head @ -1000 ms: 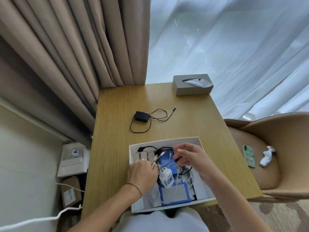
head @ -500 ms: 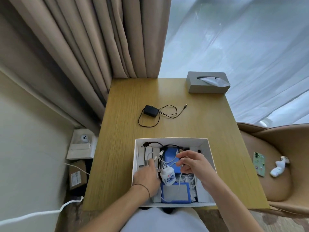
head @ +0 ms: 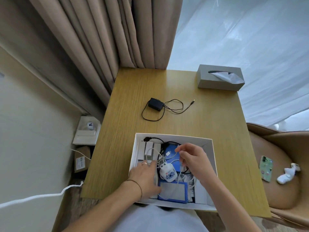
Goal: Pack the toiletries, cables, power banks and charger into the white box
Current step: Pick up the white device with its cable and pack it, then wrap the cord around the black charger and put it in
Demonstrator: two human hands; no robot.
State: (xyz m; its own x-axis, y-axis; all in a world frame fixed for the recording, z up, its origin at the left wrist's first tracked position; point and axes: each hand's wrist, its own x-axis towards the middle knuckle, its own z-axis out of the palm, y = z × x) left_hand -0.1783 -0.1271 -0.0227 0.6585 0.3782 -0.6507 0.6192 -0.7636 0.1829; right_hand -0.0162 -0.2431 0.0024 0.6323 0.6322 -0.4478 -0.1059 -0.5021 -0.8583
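Inside the white box (head: 211, 149), the right hand (head: 194, 160) pinches a white cable (head: 173, 155). Left of it, the left hand (head: 143, 177) lies flat, fingers extended, beside the small white bottle (head: 168, 172).

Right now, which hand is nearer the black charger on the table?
Right. The right hand is in the white box, its fingers near the far wall facing the black charger; the left hand lies lower.

White box (head: 211, 149) interior crowded: both hands inside, left hand (head: 144, 177) low at the left, right hand (head: 194, 160) raised at the right, white cables (head: 160, 158) looped between them. Bare tabletop (head: 127, 148) runs along the box's left side and beyond its far wall. Black charger (head: 155, 104) with loose cord lies mid-table; tissue box (head: 219, 77) blocks the far right corner. Curtain (head: 107, 39) closes the far left edge.
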